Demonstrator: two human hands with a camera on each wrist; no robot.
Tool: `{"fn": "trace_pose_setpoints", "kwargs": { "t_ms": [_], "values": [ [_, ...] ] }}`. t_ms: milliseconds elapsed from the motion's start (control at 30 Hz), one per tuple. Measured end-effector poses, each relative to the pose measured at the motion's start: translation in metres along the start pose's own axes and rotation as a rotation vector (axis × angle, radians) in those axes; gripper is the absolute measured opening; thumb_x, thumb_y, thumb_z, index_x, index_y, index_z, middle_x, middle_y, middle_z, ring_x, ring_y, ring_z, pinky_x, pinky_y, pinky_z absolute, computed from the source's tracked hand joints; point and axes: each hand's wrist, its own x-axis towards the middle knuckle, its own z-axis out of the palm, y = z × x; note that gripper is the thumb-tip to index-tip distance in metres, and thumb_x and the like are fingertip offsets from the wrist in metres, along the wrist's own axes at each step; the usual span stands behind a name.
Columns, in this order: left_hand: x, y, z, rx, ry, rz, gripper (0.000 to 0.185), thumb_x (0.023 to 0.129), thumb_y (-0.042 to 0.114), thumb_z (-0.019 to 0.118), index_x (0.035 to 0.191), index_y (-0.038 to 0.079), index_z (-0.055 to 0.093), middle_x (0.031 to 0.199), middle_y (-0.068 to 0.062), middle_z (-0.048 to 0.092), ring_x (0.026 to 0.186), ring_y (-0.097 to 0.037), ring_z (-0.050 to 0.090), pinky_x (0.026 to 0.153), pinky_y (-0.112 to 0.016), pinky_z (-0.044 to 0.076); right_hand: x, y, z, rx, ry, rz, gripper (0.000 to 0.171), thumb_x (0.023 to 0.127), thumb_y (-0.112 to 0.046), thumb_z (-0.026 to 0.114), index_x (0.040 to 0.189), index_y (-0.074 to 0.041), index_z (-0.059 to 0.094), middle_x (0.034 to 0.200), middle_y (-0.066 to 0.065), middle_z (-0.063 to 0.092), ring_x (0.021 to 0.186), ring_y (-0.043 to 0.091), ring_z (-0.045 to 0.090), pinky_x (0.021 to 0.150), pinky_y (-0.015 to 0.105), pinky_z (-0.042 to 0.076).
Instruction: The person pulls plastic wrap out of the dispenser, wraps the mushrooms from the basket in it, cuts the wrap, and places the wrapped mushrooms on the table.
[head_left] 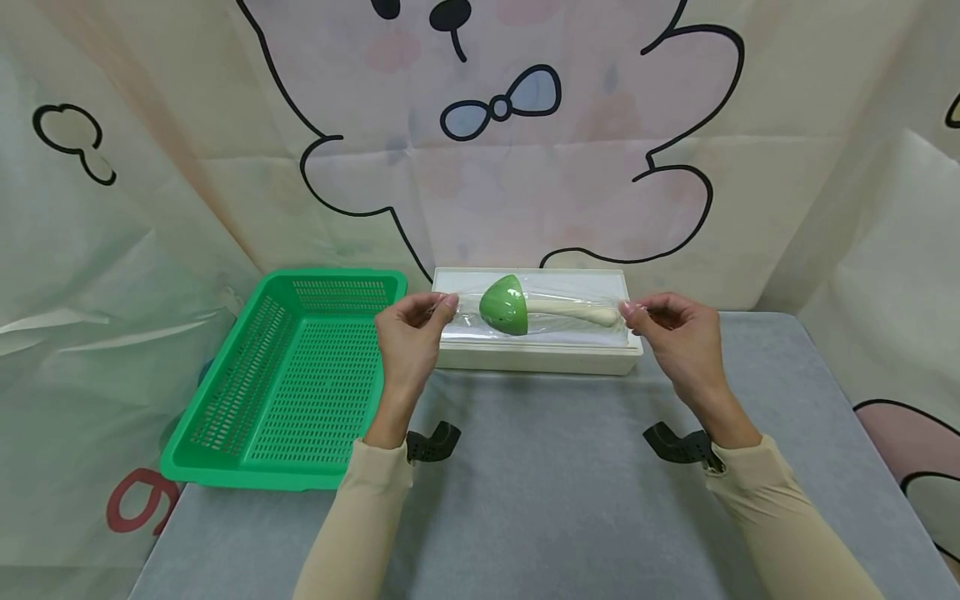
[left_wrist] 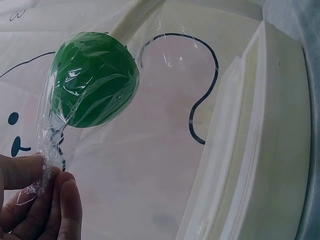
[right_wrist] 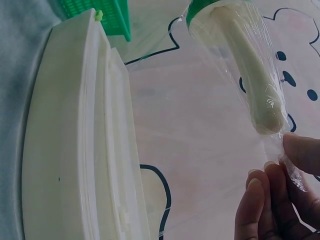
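A mushroom-shaped object (head_left: 504, 306) with a glossy green cap and a long cream stem lies sideways inside a clear plastic wrapper (head_left: 551, 287). My left hand (head_left: 411, 337) pinches the gathered wrapper end beside the cap, between thumb and fingers. At the stem's end, my right hand (head_left: 678, 337) pinches the other end of the wrapper. Both wrist views show the wrapped piece held up clear of the white box (head_left: 536, 358), with the green cap (left_wrist: 95, 80) near my left fingers and the stem (right_wrist: 250, 75) pointing to my right ones.
The white box stands at the back of the grey table (head_left: 547, 492), against a printed cloth backdrop (head_left: 487, 192). To its left is a green slotted plastic basket (head_left: 217, 477), partly behind my left hand. Cloth also hangs at both sides.
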Motion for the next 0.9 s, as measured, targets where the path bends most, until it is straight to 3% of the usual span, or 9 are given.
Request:
{"fn": "trace_pose_setpoints", "kwargs": {
  "t_ms": [900],
  "values": [
    [-0.0002, 0.0042, -0.0005, -0.014, 0.004, 0.026, 0.018, 0.088, 0.009, 0.081, 0.093, -0.007, 0.075, 0.089, -0.019, 0.075, 0.075, -0.008, 0.069, 0.073, -0.022, 0.056, -0.0015, -0.0046, -0.0002, 0.02, -0.001, -0.023, 0.021, 0.09, -0.01, 0.078, 0.097, 0.009, 0.07, 0.081, -0.005, 0.07, 0.074, 0.012, 0.067, 0.067, 0.017, 0.053]
  ]
}}
